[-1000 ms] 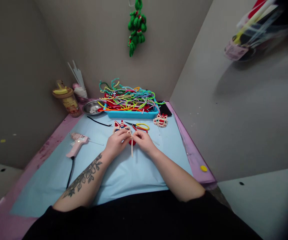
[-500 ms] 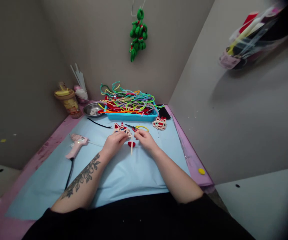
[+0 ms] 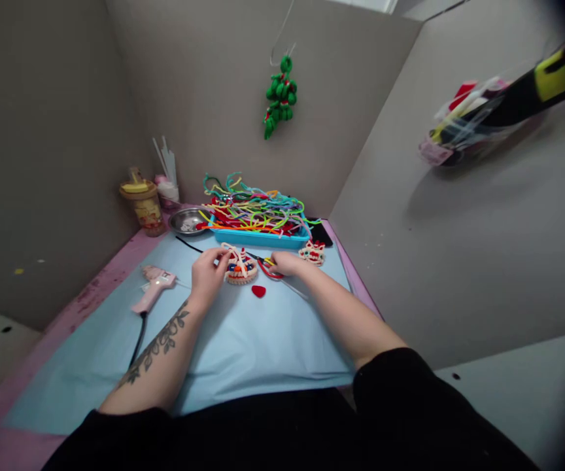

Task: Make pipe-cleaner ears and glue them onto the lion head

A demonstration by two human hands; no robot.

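Note:
My left hand (image 3: 208,273), fingers pinched, holds a cream pipe cleaner strip (image 3: 231,248) at the left edge of a lion-dance-style head (image 3: 240,269) made of cream, red and blue pipe cleaners. The strip arches over the head's upper part. My right hand (image 3: 284,263) is closed around the handles of pointed pliers or scissors (image 3: 269,269) with red and yellow grips, lying just right of the head. In front of the two sits a small red heart-like piece (image 3: 258,291). A second, similar head (image 3: 312,252) rests beyond my right wrist.
Behind is a blue tray (image 3: 257,239) heaped with coloured pipe cleaners, beside a metal bowl (image 3: 188,221). A pink glue gun (image 3: 154,288) lies left, its cord running forward. A drink cup (image 3: 146,208) stands back left. Green pipe-cleaner loops (image 3: 281,95) hang on the wall.
My right hand has left the cream strip and closed on the red-and-yellow-handled tool. My left hand has shifted left, still pinching the strip, and the head is now more visible.

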